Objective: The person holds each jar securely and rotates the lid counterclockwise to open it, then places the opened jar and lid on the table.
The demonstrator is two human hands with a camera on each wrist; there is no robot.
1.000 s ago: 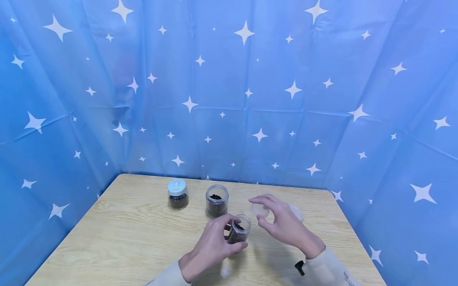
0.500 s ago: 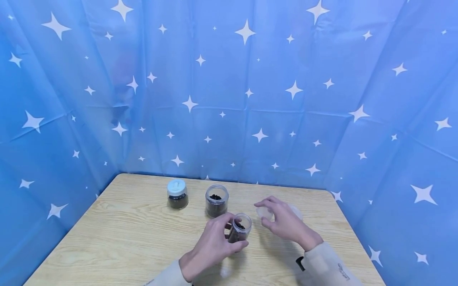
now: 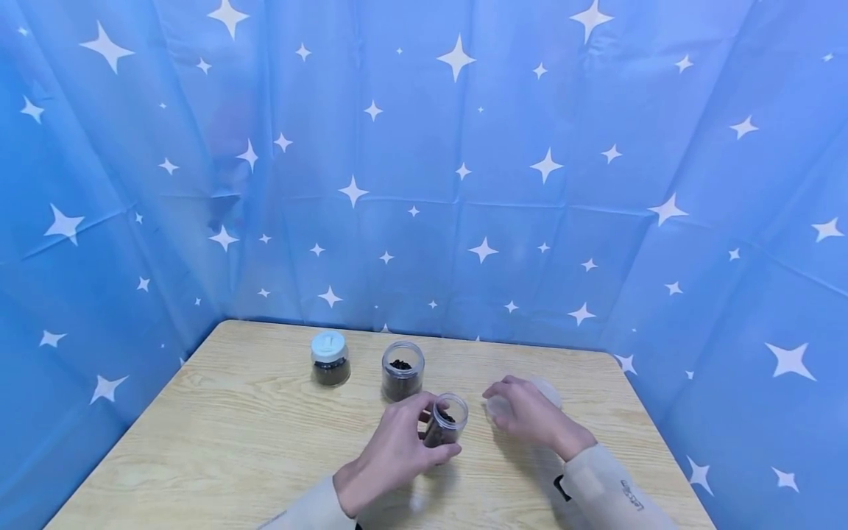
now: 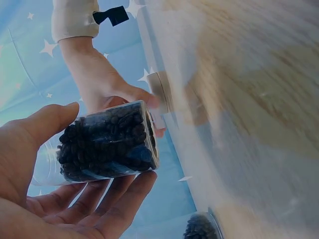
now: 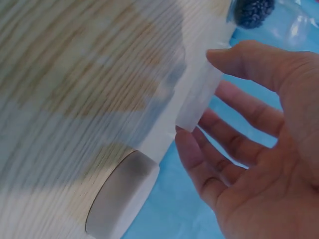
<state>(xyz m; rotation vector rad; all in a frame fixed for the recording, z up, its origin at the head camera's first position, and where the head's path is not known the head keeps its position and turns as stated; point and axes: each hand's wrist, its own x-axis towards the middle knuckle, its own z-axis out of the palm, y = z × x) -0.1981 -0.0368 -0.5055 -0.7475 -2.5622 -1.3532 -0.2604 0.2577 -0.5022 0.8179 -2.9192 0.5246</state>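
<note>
Head view: the left hand (image 3: 394, 450) is curled round an open jar of dark beans (image 3: 441, 437), near a wider open jar (image 3: 402, 384); the right hand (image 3: 532, 416) clasps a pale lid (image 5: 199, 99), partly hiding another lid (image 5: 127, 191). A blue-capped jar (image 3: 330, 362) stands farther left.

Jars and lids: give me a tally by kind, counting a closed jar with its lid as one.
Open jars: 2, the tilted jar in the left hand and the upright jar
Closed jars: 1, the blue-lidded jar
Loose lids: 2, the held lid in the right hand and the other lid
Total: 5
</note>
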